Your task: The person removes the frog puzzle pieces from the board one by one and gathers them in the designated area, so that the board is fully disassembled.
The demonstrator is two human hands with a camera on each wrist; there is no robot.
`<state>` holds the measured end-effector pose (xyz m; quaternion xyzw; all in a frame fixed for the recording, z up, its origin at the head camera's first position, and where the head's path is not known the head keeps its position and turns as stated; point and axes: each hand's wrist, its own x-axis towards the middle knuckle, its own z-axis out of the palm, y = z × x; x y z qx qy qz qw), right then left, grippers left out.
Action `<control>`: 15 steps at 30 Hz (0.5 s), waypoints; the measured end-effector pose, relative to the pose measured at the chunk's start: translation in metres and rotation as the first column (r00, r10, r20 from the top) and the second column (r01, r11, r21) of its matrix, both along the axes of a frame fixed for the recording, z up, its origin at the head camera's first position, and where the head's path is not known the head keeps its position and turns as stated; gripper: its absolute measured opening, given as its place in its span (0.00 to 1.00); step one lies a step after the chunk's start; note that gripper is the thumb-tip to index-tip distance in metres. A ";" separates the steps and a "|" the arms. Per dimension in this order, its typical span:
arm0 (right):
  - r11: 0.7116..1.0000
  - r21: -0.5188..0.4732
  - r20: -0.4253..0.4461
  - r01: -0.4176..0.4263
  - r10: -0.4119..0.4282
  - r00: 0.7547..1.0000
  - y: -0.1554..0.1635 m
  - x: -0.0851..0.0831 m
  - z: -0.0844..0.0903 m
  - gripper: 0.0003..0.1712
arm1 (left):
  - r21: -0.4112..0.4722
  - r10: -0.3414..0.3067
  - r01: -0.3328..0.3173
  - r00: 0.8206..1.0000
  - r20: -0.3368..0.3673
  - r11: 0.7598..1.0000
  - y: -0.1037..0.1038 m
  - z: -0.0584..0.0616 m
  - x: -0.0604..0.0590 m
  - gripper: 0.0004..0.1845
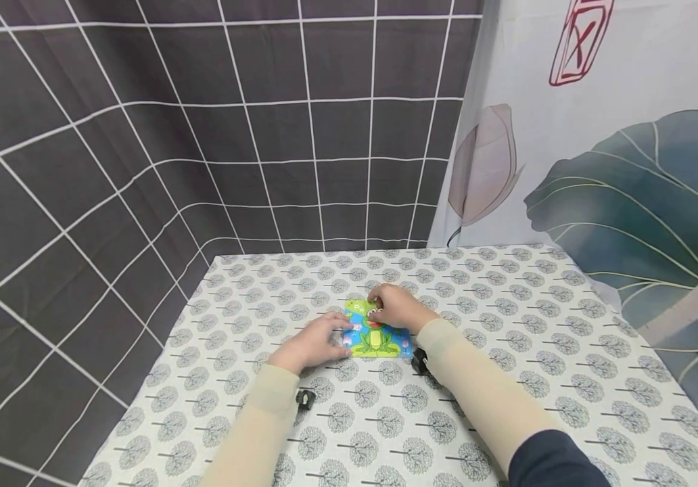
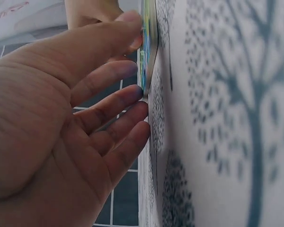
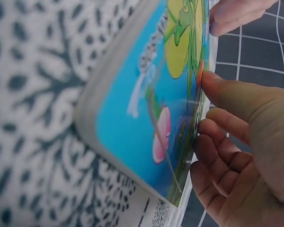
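Observation:
A thin rectangular board [image 1: 378, 341] printed with a green cartoon frog on blue lies on the patterned cloth. A glossy surface, a pale edge and a thin diagonal line show on the board [image 3: 132, 113] in the right wrist view. My left hand [image 1: 315, 341] is at its left side, fingers loosely extended and fingertips at the edge. Over the frog's head is my right hand [image 1: 400, 308], thumb tip by the orange-red mouth and other fingers bent near the eyes. I cannot tell whether the right fingers pinch anything. The right hand hides the board's upper right part.
Pale cloth with grey tree prints [image 1: 349, 406] covers the table. Behind and to the left hangs a dark curtain with a white grid [image 1: 337, 128]. A white curtain with leaf and flower prints [image 1: 647, 196] is at the right. Dark wrist devices [image 1: 305, 399] sit under both forearms.

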<state>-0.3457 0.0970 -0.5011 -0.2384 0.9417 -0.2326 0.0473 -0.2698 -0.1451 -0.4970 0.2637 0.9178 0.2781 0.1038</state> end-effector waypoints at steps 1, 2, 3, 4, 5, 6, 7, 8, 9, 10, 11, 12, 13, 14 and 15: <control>1.000 0.001 -0.001 -0.001 0.001 1.000 0.000 0.000 0.000 0.24 | -0.005 0.003 -0.003 1.000 -0.003 1.000 0.000 0.000 0.000 0.34; 1.000 0.000 0.002 -0.002 0.002 1.000 -0.001 0.000 0.001 0.23 | -0.011 0.004 -0.004 1.000 -0.006 1.000 0.001 -0.001 0.000 0.34; 1.000 -0.001 0.002 -0.003 0.003 1.000 -0.001 0.000 0.001 0.23 | -0.012 0.005 -0.005 1.000 -0.010 1.000 0.001 -0.001 0.000 0.33; 1.000 0.001 0.004 -0.003 0.003 1.000 -0.001 0.000 0.002 0.22 | -0.016 0.007 -0.007 1.000 -0.014 1.000 0.001 -0.001 0.001 0.33; 1.000 0.001 0.005 -0.005 0.005 1.000 -0.001 0.001 0.003 0.22 | -0.022 0.008 -0.009 1.000 -0.018 1.000 0.002 -0.001 0.001 0.33; 1.000 0.004 0.007 -0.006 0.006 1.000 -0.002 0.001 0.004 0.22 | -0.025 0.007 -0.008 1.000 -0.021 1.000 0.002 -0.001 0.001 0.33; 1.000 0.008 0.010 -0.005 0.005 1.000 -0.002 0.002 0.005 0.22 | -0.025 0.006 -0.006 1.000 -0.024 1.000 0.003 -0.001 0.002 0.32; 1.000 0.009 0.011 -0.006 0.006 1.000 -0.002 0.002 0.006 0.22 | -0.029 0.004 -0.005 1.000 -0.031 1.000 0.003 -0.001 0.002 0.32; 1.000 0.011 0.010 -0.008 0.008 1.000 -0.003 0.003 0.007 0.22 | -0.033 0.003 -0.004 0.999 -0.037 0.999 0.004 -0.001 0.002 0.32; 1.000 0.013 0.013 -0.007 0.007 1.000 -0.003 0.003 0.007 0.21 | -0.040 0.002 -0.004 0.999 -0.043 0.999 0.005 -0.001 0.003 0.32; 1.000 0.014 0.015 -0.008 0.008 1.000 -0.003 0.002 0.007 0.21 | -0.044 0.000 -0.002 0.999 -0.048 0.999 0.005 0.000 0.003 0.31; 1.000 0.014 0.021 -0.005 0.005 1.000 -0.004 0.002 0.007 0.21 | -0.046 -0.002 0.000 0.999 -0.053 0.999 0.005 0.000 0.003 0.31; 1.000 0.013 0.027 -0.001 0.001 1.000 -0.004 0.002 0.008 0.20 | -0.050 -0.003 0.001 0.998 -0.058 0.999 0.006 -0.001 0.003 0.31; 1.000 0.012 0.036 0.003 -0.004 0.999 -0.004 0.001 0.008 0.20 | -0.057 -0.004 0.001 0.998 -0.061 0.998 0.006 -0.001 0.004 0.32; 1.000 0.013 0.046 0.008 -0.009 0.999 -0.004 0.001 0.008 0.19 | -0.062 -0.003 0.000 0.998 -0.060 0.998 0.006 -0.001 0.004 0.32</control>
